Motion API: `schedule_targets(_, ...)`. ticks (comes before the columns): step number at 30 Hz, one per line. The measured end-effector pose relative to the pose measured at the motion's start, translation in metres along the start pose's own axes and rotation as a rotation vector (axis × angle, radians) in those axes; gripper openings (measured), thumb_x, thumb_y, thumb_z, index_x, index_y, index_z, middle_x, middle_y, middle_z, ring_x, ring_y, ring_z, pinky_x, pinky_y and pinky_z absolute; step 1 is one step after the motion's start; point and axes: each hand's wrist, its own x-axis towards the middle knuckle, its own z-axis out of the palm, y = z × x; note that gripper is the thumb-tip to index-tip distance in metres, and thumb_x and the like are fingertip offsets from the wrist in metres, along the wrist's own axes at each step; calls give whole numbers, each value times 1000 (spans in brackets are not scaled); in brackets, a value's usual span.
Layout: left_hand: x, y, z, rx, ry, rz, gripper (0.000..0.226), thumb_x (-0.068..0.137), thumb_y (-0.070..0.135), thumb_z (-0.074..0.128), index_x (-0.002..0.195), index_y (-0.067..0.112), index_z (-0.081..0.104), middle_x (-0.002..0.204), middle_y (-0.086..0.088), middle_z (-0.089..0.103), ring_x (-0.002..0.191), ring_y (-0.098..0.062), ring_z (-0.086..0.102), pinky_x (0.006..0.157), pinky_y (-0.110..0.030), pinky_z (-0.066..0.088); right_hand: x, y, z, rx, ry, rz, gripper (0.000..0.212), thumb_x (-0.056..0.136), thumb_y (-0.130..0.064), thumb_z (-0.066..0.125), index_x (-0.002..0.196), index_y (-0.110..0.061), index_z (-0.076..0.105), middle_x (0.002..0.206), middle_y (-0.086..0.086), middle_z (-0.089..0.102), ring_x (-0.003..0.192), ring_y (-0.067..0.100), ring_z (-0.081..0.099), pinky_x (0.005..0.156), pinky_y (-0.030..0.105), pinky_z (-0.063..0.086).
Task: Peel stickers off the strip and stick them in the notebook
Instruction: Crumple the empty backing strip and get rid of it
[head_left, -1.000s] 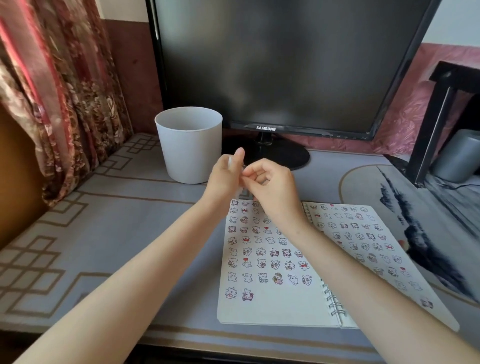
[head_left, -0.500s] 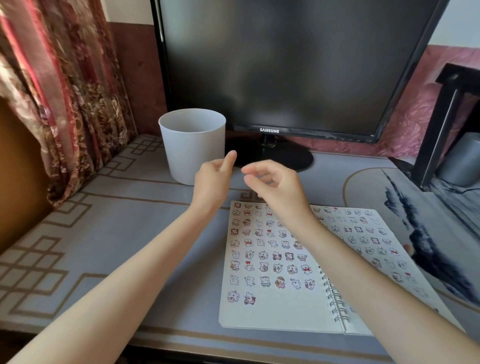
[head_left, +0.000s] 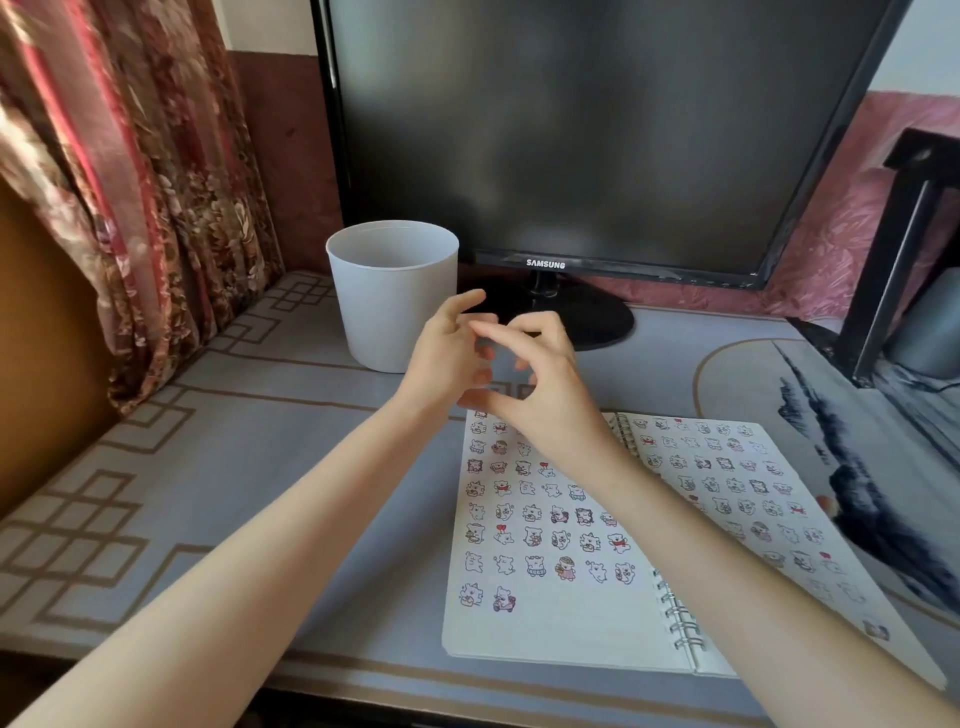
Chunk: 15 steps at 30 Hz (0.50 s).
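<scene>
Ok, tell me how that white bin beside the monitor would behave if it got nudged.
The white bin looks like thin plastic and no contents show inside it, so it is probably light and easily slid. It narrows toward its base, so a push near the rim might tip it.

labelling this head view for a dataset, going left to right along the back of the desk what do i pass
curtain → white bin → monitor base → black frame post → grey canister. The left hand and right hand overlap the bin and base, so they are left out.
</scene>
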Motion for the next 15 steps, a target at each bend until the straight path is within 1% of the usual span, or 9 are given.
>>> schedule_targets(2, -2, 3, 1, -50, -29, -2, 57, 91, -15, 24, 139, 9, 40, 116, -9, 54, 67, -14, 55, 45, -14, 47, 3, 2, 3, -70, 67, -42, 58, 66, -15, 84, 120, -16, 64, 100, -8, 46, 89, -3, 37, 85, 4, 31)
schedule_targets(3, -3, 4, 1, -72, -40, 9, 58, 91, -17, 23, 141, 8, 38, 124, -10, 52, 77, -19, 60, 50, -13, 51, 3, 2, 4, -89, 91, -51, 56, 65, -16, 85, 118, -16, 66, 99, -9, 47, 90, -2, 37, 86, 5, 31)
schedule_targets(5, -5, 5, 1, -85, -54, 26, 58, 92, -17, 23, 143, 8, 34, 134, -12, 50, 94, -24, 59, 58, -13, 54, 3, 2, 5, -117, 126, -67, 53, 65, -21, 84, 115, -17, 68, 96, -9, 53, 91, 7, 39, 87, 12, 34)
schedule_targets(7, -6, 4, 2, -147, -44, 8, 53, 96, -11, 26, 146, 9, 29, 133, -13, 52, 94, -24, 60, 59, -17, 56, 2, 3, 6, -136, 137, -73, 51, 66, -20, 81, 116, -17, 68, 91, -8, 60, 92, 17, 43, 88, 23, 38)
schedule_targets(8, -6, 2, 3, -175, -35, 2, 48, 100, -3, 29, 146, 10, 27, 131, -11, 54, 90, -22, 63, 60, -20, 57, 2, 3, 7, -134, 142, -58, 50, 67, -18, 81, 115, -17, 68, 89, -8, 63, 92, 18, 44, 87, 24, 39)
schedule_targets(9, -5, 1, 3, -183, -21, -1, 44, 103, 7, 30, 146, 11, 26, 128, -9, 57, 87, -18, 65, 62, -23, 57, 3, 2, 7, -122, 147, -41, 47, 68, -17, 81, 114, -17, 69, 88, -7, 65, 91, 17, 45, 85, 22, 39)
schedule_targets(11, -4, -1, 5, -171, -11, 13, 39, 105, 18, 29, 142, 9, 33, 123, -9, 61, 87, -15, 66, 61, -23, 56, 3, 1, 8, -86, 154, -34, 38, 69, -16, 80, 107, -15, 72, 85, -6, 65, 84, 12, 48, 80, 11, 36)
schedule_targets(13, -4, -1, 6, -166, -19, 10, 35, 104, 21, 31, 134, 7, 42, 120, -11, 63, 87, -18, 65, 60, -23, 57, 4, 2, 8, -59, 163, -47, 27, 71, -11, 79, 98, -14, 74, 76, -14, 59, 76, 0, 47, 73, 4, 34)
schedule_targets(15, -4, -2, 9, -145, -24, -2, 33, 104, 22, 32, 128, 7, 49, 117, -12, 65, 82, -20, 65, 67, -28, 56, 5, 3, 8, -61, 184, -59, 17, 74, -7, 75, 91, -13, 75, 70, -23, 50, 72, -6, 45, 67, 2, 33)
